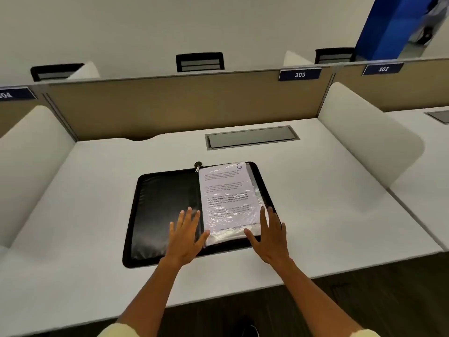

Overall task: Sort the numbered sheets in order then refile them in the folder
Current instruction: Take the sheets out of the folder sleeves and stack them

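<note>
On desk (315,190) | folder (165,203) open | top sheet (228,198) "6" | partition tags (300,74) "303", "302"

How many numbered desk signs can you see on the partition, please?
3: the 303 sign right of centre, the 302 sign further right, and a partly cropped sign at the left edge. Others may lie outside view.

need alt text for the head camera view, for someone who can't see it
A black zip folder lies open on a white desk, with a stack of plastic-sleeved sheets on its right half, the top one marked 6. Both hands are open, the left hand on the folder's middle, the right hand at the stack's right edge.
</note>
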A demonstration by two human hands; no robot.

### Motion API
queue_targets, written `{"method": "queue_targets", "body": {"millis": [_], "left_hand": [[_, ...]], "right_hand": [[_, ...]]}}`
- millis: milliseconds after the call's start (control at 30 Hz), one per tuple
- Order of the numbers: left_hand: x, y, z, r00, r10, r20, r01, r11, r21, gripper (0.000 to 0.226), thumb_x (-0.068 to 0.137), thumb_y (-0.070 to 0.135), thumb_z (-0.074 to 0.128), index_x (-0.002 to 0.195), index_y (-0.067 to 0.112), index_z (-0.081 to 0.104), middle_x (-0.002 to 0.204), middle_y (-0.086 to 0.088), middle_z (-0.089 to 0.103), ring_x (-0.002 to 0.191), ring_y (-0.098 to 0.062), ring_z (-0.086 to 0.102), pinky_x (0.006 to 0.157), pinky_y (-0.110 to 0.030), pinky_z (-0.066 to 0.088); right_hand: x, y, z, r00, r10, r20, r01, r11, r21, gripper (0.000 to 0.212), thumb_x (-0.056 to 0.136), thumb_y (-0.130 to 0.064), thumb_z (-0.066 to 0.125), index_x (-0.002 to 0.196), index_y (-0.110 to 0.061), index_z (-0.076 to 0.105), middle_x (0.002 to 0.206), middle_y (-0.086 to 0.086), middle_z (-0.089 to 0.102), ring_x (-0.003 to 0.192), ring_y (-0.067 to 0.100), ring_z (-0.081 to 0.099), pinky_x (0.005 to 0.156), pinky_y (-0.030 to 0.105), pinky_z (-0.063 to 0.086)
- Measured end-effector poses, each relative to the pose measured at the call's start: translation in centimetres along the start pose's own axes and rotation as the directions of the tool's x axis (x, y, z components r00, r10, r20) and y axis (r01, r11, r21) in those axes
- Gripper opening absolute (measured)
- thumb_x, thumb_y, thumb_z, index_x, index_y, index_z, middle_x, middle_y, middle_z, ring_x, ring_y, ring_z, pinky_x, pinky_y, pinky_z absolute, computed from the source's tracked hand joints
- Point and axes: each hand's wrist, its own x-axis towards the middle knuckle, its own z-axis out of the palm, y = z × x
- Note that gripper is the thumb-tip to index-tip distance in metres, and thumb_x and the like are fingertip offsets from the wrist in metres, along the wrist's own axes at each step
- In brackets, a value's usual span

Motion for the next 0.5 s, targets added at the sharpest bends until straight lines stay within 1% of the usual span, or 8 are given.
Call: {"method": "queue_targets", "body": {"millis": [67, 200, 300, 400, 467, 500], "left_hand": [[0.5, 1.1, 0.7, 1.000, 0.004, 0.021, -0.003, 1.000, -0.008, 0.103, 0.073, 0.088, -0.007, 0.156, 0.028, 0.005, 0.163, 0.002, -0.009, 0.146, -0.015, -0.020, 0.115, -0.046, -0.011], [1.1, 2.9, 2.3, 0.996, 0.018, 0.084, -0.017, 1.000, -0.016, 0.101, 0.074, 0.087, -0.007, 0.156, 0.030, 0.002, 0.162, 0.005, -0.014, 0.147, -0.017, -0.020, 0.115, -0.046, -0.014], [1.3, 3.4, 3.4, 0.990, 0.013, 0.139, -0.012, 1.000, -0.007, 0.099, 0.073, 0.086, -0.007, 0.155, 0.031, -0.001, 0.161, 0.007, -0.017, 0.147, -0.017, -0.021, 0.116, -0.046, -0.013], [1.6, 3.4, 4.3, 0.984, 0.020, 0.178, -0.026, 0.999, 0.030, 0.102, 0.071, 0.087, -0.013, 0.155, 0.031, -0.003, 0.160, 0.007, -0.020, 0.148, -0.018, -0.019, 0.116, -0.044, -0.013], [1.8, 3.3, 4.4, 0.980, 0.043, 0.192, -0.055, 0.997, 0.055, 0.104, 0.070, 0.087, -0.015, 0.156, 0.029, 0.001, 0.160, 0.005, -0.019, 0.149, -0.019, -0.018, 0.116, -0.044, -0.012], [1.8, 3.3, 4.4, 0.977, 0.056, 0.204, -0.071, 0.995, 0.065, 0.106, 0.069, 0.086, -0.016, 0.156, 0.029, 0.003, 0.161, 0.004, -0.018, 0.149, -0.020, -0.018, 0.116, -0.044, -0.011]], "right_hand": [[0.7, 0.9, 0.4, 0.999, 0.024, 0.024, -0.025, 0.999, 0.037, 0.105, 0.075, -0.090, -0.004, 0.158, -0.026, -0.010, 0.167, 0.005, -0.003, 0.154, 0.026, 0.004, 0.122, 0.049, 0.009], [1.5, 2.2, 1.6, 0.998, 0.043, 0.054, -0.046, 0.998, 0.049, 0.101, 0.080, -0.087, 0.002, 0.159, -0.023, -0.001, 0.166, 0.008, 0.012, 0.152, 0.027, 0.015, 0.122, 0.049, 0.018], [1.7, 2.6, 2.2, 0.997, 0.048, 0.053, -0.053, 0.993, 0.104, 0.091, 0.088, -0.078, 0.019, 0.159, -0.021, 0.013, 0.160, 0.008, 0.031, 0.146, 0.027, 0.031, 0.118, 0.049, 0.028], [1.9, 3.0, 2.6, 0.998, 0.057, -0.001, -0.056, 0.984, 0.171, 0.078, 0.094, -0.064, 0.032, 0.156, -0.017, 0.029, 0.145, 0.005, 0.052, 0.132, 0.026, 0.049, 0.110, 0.047, 0.040], [2.2, 3.0, 2.4, 0.996, 0.075, -0.043, -0.064, 0.976, 0.207, 0.066, 0.097, -0.052, 0.045, 0.151, -0.015, 0.038, 0.135, 0.006, 0.059, 0.123, 0.027, 0.055, 0.104, 0.046, 0.045], [2.2, 2.8, 2.3, 0.993, 0.100, -0.062, -0.082, 0.966, 0.246, 0.059, 0.098, -0.042, 0.053, 0.149, -0.014, 0.042, 0.129, 0.007, 0.061, 0.118, 0.027, 0.056, 0.101, 0.046, 0.047]]}}
